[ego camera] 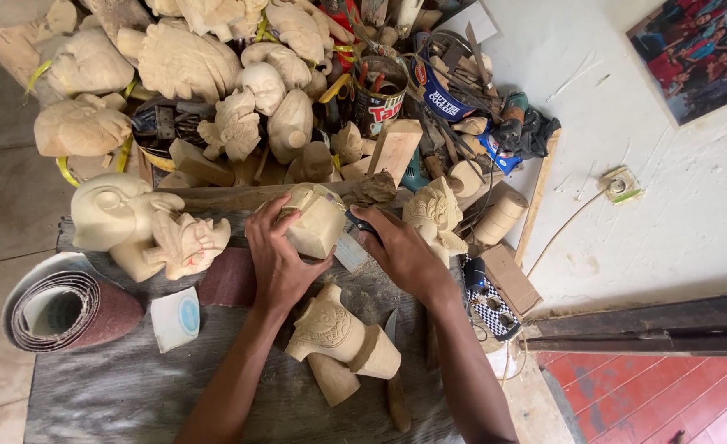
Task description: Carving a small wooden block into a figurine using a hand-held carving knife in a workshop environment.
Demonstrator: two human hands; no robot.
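Observation:
My left hand (275,253) grips a pale wooden carving block (318,222) and steadies it on the dark grey work board (125,386). My right hand (400,251) holds a dark-handled carving tool (362,224) against the right side of that block. Just below my hands lies a carved wooden figure (343,341) on its side. A knife (395,386) rests next to it.
A sandpaper roll (67,311) and a small white tub (176,319) lie at left. Carved heads (145,226) stand left of my hands; another carving (436,215) stands at right. Many unfinished carvings (191,74), cans (380,94) and tools crowd the back.

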